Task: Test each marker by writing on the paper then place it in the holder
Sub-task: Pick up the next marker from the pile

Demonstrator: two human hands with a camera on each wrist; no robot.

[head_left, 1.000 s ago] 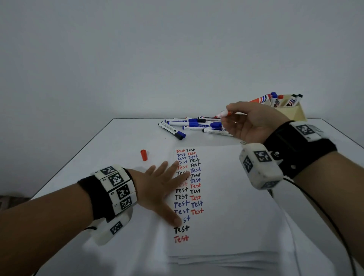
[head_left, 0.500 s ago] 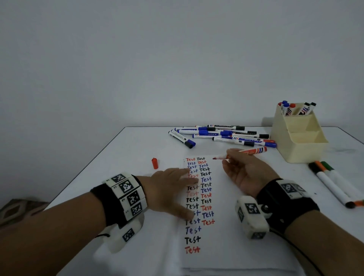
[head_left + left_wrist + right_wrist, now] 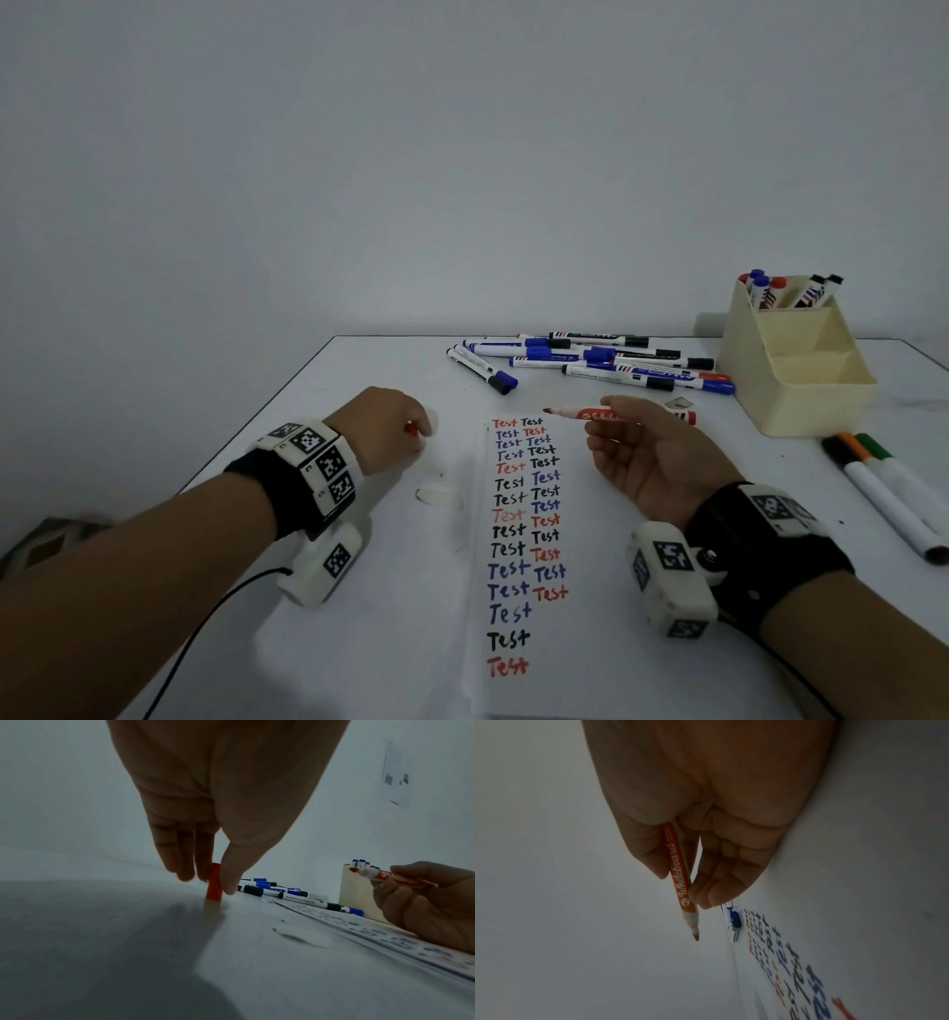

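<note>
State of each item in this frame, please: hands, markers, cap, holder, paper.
Left hand: pinching the red cap.
Red cap: upright on the table.
Right hand: holding the red marker.
Red marker: uncapped, above the paper.
Paper: flat, written on.
Holder: back compartment holds markers.
Loose markers: capped, lying down.

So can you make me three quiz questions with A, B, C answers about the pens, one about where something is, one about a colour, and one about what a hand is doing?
1. Where is the holder?
A. Far right of the table
B. On the paper
C. By the left hand

2. What colour is the marker in the right hand?
A. Green
B. Red
C. Black

3. What is the left hand doing?
A. Lying flat on the paper
B. Writing
C. Pinching the red cap

Answers: 1 A, the holder stands right of the loose markers. 2 B, its barrel and tip are red. 3 C, thumb and fingers close on the upright cap.
</note>
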